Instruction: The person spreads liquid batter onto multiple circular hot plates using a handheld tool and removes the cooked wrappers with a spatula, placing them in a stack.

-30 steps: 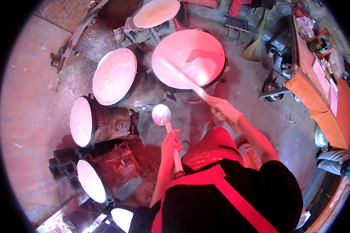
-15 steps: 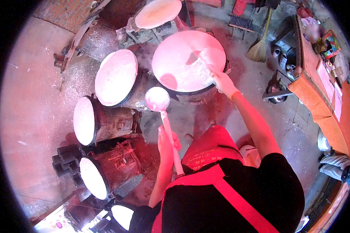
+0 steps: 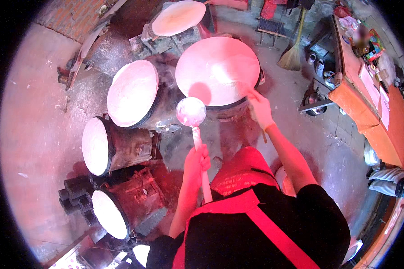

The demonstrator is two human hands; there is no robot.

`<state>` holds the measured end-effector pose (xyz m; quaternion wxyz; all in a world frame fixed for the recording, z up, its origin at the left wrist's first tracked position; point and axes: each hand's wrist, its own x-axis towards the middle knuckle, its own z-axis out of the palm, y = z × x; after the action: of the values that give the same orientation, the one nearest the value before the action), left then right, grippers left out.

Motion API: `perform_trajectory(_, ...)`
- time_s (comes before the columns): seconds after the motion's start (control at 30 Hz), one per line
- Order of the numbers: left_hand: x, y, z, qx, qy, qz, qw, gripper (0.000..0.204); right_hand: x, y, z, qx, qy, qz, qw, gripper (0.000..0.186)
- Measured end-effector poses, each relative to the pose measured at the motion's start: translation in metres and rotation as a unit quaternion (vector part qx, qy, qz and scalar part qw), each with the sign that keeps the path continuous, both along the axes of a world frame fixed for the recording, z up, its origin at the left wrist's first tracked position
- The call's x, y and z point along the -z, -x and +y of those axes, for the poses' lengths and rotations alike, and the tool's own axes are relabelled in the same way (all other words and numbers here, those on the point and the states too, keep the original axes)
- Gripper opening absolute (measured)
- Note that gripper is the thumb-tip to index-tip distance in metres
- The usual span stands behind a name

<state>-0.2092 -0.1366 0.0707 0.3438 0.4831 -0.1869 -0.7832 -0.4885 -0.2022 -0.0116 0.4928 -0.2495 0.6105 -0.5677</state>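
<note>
My left hand (image 3: 195,163) is shut on the pale handle of a ladle (image 3: 191,110), whose round metal bowl is held up at the near left of the largest round pan (image 3: 213,67), which is coated in white batter. At that pan's right edge, my right hand (image 3: 260,107) grips a thin wooden scraper (image 3: 265,138), its far end blurred over the batter. Further batter-covered round pans (image 3: 130,89) on barrel-like stoves (image 3: 132,150) stand to the left. I wear a red apron (image 3: 242,163).
A pale disc (image 3: 177,17) lies on stonework at the back. A broom (image 3: 292,60) leans near shoes (image 3: 319,67). An orange-edged cluttered table (image 3: 368,134) lines the right, with folded grey cloth (image 3: 386,181) at its near end. Dark cylinders (image 3: 74,193) are stacked at lower left.
My right hand swung the scraper up across the big pan, then drew back toward me and lower. My left hand and ladle rose slightly from where they were a second ago.
</note>
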Motion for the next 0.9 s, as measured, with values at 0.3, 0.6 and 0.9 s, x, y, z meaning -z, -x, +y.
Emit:
perform_trajectory(0.3, 0.000, -0.002, -0.005, 0.050, -0.029, -0.021, 0.998, 0.024, 0.046, 0.015, -0.018, 0.022, 0.070, 0.100, 0.992, 0.035)
perform_trajectory(0.6, 0.037, -0.006, -0.068, 0.097, 0.046, -0.132, 0.986, 0.015, -0.009, -0.012, 0.059, -0.124, -0.053, -0.006, 0.991, 0.040)
perform_trajectory(0.9, 0.067, 0.078, -0.141, 0.102, 0.093, -0.130, 0.982, 0.011, 0.016, -0.077, 0.079, 0.055, -0.026, -0.200, 0.978, 0.037)
